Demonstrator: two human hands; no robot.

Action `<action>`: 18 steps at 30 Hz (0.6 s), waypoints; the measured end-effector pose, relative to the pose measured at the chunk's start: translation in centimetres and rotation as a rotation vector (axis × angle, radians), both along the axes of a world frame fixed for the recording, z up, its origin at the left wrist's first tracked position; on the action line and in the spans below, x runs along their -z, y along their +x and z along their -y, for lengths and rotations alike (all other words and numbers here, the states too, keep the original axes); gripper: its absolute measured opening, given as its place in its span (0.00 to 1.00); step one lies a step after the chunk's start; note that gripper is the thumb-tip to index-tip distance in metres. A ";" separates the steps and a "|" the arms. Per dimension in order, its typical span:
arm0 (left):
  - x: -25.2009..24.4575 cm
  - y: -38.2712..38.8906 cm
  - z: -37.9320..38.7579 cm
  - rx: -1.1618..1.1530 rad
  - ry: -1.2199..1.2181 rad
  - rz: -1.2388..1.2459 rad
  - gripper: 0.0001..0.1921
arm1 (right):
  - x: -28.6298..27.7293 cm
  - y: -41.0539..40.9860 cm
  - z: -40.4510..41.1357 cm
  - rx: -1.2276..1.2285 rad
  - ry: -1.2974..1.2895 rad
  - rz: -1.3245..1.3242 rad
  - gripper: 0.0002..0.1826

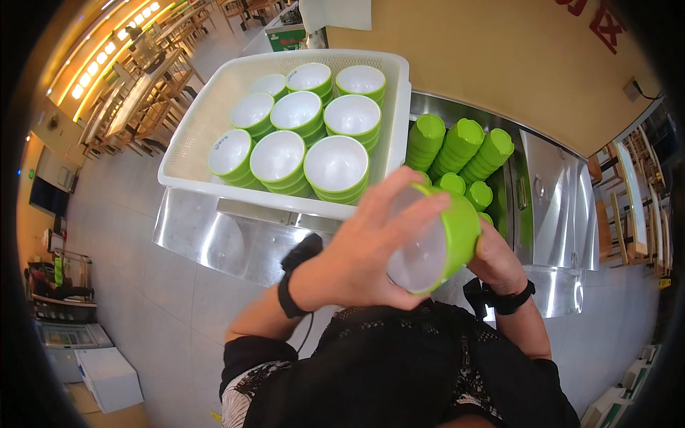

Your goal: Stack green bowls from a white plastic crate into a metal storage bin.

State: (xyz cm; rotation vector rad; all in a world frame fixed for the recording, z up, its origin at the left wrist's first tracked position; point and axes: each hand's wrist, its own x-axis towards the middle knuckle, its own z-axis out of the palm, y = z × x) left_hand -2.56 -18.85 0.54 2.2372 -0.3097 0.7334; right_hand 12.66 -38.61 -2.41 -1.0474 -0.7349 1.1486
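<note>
A green bowl with a white inside (455, 241) is tilted on its side between my hands, its opening facing left. My left hand (369, 246) grips its rim, with fingers spread over the opening. My right hand (497, 257) is at the bowl's outer side, partly hidden behind it; how firmly it holds cannot be seen. Beyond my left hand is a white perforated plastic basket (187, 176) holding upright stacks of such bowls (337, 163). To the right, upside-down stacks of green bowls (463, 139) stand in a recess of the steel counter.
Stainless steel cabinet doors (556, 198) adjoin the recess on the right. A tan wall (481, 53) rises behind the counter. Wooden tables and chairs (144, 91) stand far left, with more at the far right. A white box (109, 377) is at the lower left.
</note>
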 end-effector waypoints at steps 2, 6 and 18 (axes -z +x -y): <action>-1.1 0.0 -2.2 -0.087 0.077 0.045 0.53 | -0.1 0.3 -0.4 -0.003 0.009 0.043 0.52; -4.5 1.2 -9.8 -0.348 0.351 0.153 0.54 | 0.6 1.6 0.5 -0.005 -0.061 0.088 0.43; -0.4 10.3 -38.3 -0.961 0.397 -0.347 0.55 | 3.3 4.5 2.0 0.034 -0.231 0.038 0.26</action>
